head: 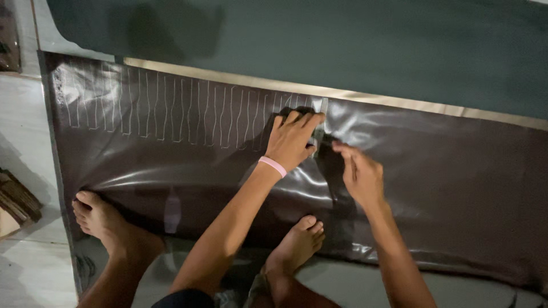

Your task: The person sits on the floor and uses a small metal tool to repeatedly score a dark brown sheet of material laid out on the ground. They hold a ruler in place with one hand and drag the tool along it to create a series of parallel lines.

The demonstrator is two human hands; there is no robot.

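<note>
A wide dark brown glossy sheet (445, 171) lies on the floor, with a row of pale traced outlines (171, 111) along its far edge. My left hand (294, 140), with a pink band on its wrist, presses a narrow pale template strip (322, 108) flat on the sheet at the right end of that row. My right hand (361, 175) sits just right of the strip, fingertips pinched together on the sheet. Whether a marking tool is in them is too dark to tell. My bare feet (105, 219) (297, 245) stand on the sheet's near edge.
A dark green sheet (342, 45) lies beyond the brown one, with a thin tan strip (399, 101) showing between them. Pale floor tiles (23, 131) run along the left, where stacked wooden pieces (14, 199) sit at the edge.
</note>
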